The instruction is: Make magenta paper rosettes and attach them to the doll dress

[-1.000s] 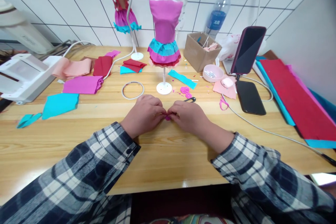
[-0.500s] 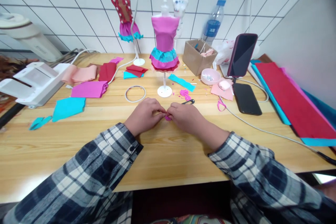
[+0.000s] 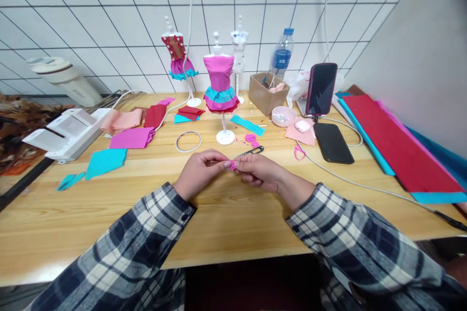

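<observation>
My left hand [image 3: 200, 171] and my right hand [image 3: 260, 172] meet above the wooden table [image 3: 226, 218], both pinching a small pink paper piece [image 3: 232, 165] between their fingertips. Small black snips [image 3: 250, 151] lie on the table just beyond my right hand. Behind them stands a white mannequin wearing a pink and teal paper dress [image 3: 219, 86]. More pink paper scraps [image 3: 251, 139] lie near its round base.
A wire ring [image 3: 188, 141], folded pink, red and teal paper sheets [image 3: 131, 137], a white machine [image 3: 63, 133], a cardboard box [image 3: 268, 93], a pink bowl [image 3: 283, 116], two phones [image 3: 332, 142] with cable, and red sheets [image 3: 397, 150] at right. Two more mannequins and a bottle [image 3: 281, 56] stand at the wall.
The view has pulled back and tilted up. My hands have lifted slightly off the table, still pinching the pink piece together.
</observation>
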Tool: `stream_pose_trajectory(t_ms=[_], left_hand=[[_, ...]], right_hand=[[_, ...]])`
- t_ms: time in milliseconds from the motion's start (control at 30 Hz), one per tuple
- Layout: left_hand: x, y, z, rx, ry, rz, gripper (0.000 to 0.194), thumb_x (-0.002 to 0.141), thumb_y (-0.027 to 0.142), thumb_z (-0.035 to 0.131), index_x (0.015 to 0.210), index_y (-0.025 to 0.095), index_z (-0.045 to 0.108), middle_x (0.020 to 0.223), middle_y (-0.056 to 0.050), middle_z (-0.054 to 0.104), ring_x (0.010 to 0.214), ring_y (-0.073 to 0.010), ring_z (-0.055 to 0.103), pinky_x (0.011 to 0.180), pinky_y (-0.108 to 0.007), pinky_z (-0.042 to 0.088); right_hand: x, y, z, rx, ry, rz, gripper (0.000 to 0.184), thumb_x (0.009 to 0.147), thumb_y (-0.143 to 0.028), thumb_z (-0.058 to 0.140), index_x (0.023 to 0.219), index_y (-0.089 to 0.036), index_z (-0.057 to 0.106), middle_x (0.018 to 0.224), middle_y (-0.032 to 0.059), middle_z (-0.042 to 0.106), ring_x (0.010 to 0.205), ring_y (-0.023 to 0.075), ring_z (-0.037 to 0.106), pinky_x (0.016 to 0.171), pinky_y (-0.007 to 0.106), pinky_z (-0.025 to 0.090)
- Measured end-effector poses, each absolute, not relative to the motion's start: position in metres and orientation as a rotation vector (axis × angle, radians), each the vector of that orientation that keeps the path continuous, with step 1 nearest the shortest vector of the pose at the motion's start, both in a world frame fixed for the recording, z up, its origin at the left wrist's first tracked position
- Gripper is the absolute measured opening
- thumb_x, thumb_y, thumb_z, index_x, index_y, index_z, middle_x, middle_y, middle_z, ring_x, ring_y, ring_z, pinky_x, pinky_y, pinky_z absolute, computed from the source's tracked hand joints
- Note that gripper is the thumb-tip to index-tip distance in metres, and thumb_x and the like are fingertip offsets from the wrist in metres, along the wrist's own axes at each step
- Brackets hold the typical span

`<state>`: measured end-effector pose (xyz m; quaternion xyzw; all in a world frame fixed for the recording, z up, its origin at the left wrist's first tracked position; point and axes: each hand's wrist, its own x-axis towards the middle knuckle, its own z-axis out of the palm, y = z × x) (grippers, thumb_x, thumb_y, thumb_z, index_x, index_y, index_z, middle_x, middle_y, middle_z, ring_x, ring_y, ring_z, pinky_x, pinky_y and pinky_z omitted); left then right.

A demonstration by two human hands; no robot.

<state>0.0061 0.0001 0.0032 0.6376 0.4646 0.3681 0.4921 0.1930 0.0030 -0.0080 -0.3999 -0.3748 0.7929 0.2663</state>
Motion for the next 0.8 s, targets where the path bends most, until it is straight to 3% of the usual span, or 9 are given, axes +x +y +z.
stream_pose_trajectory(t_ms=[100, 233, 433, 600, 800], left_hand=[[0.006, 0.001, 0.000, 1.426, 1.173, 0.943, 0.027, 0.068, 0.039, 0.078, 0.075, 0.014, 0.070, 0.079, -0.004, 0.070, 0.076, -0.0163, 0.062, 0.075, -0.028, 0.047], [0.006, 0.002, -0.006, 1.092, 1.162, 1.016, 0.029, 0.066, 0.038, 0.081, 0.080, 0.015, 0.069, 0.078, -0.002, 0.072, 0.073, -0.0131, 0.063, 0.074, -0.025, 0.047], [0.011, 0.000, -0.009, 1.009, 1.127, 0.942, 0.029, 0.061, 0.035, 0.085, 0.076, 0.014, 0.069, 0.076, -0.001, 0.073, 0.069, -0.0112, 0.063, 0.071, -0.023, 0.047], [0.008, 0.000, -0.002, 0.996, 1.077, 0.915, 0.039, 0.065, 0.039, 0.081, 0.097, 0.017, 0.072, 0.086, -0.004, 0.074, 0.078, -0.0134, 0.065, 0.079, -0.027, 0.049], [0.001, 0.000, -0.001, 1.331, 1.262, 0.718, 0.033, 0.064, 0.042, 0.080, 0.082, 0.015, 0.073, 0.083, -0.005, 0.074, 0.072, -0.0162, 0.064, 0.070, -0.027, 0.047]], right_hand=[[0.194, 0.004, -0.006, -1.174, -1.059, 1.959, 0.014, 0.083, -0.029, 0.060, 0.085, -0.015, 0.063, 0.080, 0.0005, 0.062, 0.038, 0.0009, 0.039, 0.031, 0.015, 0.016], [0.194, 0.004, 0.000, -1.253, -1.111, 1.717, 0.027, 0.082, -0.026, 0.059, 0.109, -0.021, 0.061, 0.092, 0.0020, 0.066, 0.044, 0.0030, 0.048, 0.032, 0.015, 0.025], [0.188, -0.001, 0.000, -1.327, -1.407, 1.535, 0.024, 0.073, -0.036, 0.070, 0.083, -0.015, 0.066, 0.057, -0.0040, 0.056, 0.046, 0.0058, 0.047, 0.039, 0.017, 0.032], [0.192, 0.002, -0.004, -1.332, -1.476, 1.529, 0.024, 0.072, -0.037, 0.068, 0.080, -0.014, 0.067, 0.050, -0.0068, 0.050, 0.043, 0.0052, 0.039, 0.044, 0.019, 0.030], [0.195, 0.005, -0.005, -1.352, -1.559, 1.444, 0.025, 0.069, -0.038, 0.068, 0.077, -0.014, 0.067, 0.051, -0.0059, 0.051, 0.047, 0.0070, 0.041, 0.049, 0.021, 0.033]])
